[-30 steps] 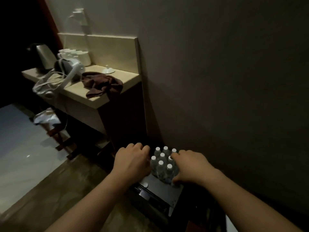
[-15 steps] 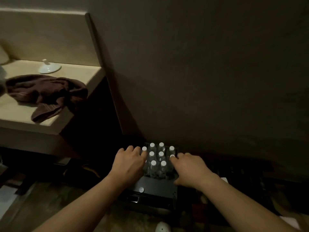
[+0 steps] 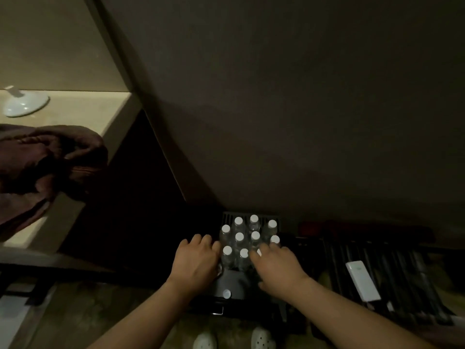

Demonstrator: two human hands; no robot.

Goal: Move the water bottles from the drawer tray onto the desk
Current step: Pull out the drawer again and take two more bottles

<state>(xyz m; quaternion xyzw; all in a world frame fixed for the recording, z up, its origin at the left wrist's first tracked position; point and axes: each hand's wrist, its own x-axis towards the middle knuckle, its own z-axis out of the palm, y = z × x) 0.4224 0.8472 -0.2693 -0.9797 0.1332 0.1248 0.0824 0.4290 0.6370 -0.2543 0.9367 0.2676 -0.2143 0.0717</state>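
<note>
Both hands reach down to a cluster of small clear plastic water bottles with white caps (image 3: 247, 239), which stand upright and packed together in a dark slatted drawer tray (image 3: 232, 285) low against the wall. The left hand (image 3: 195, 264) lies against the left side of the cluster with its fingers curled over toward the nearest front bottle; whether it actually grips that bottle cannot be told in the dim light. The right hand (image 3: 278, 267) rests on the right front of the cluster, fingers bent over a cap, and its hold is just as unclear. To the right, a white rectangular remote-like device (image 3: 362, 284) lies on dark slats. Up at the left is the pale stone-topped desk (image 3: 83, 109), bearing a crumpled maroon cloth (image 3: 47, 157) and a small white dish-shaped lid (image 3: 24, 103).
</note>
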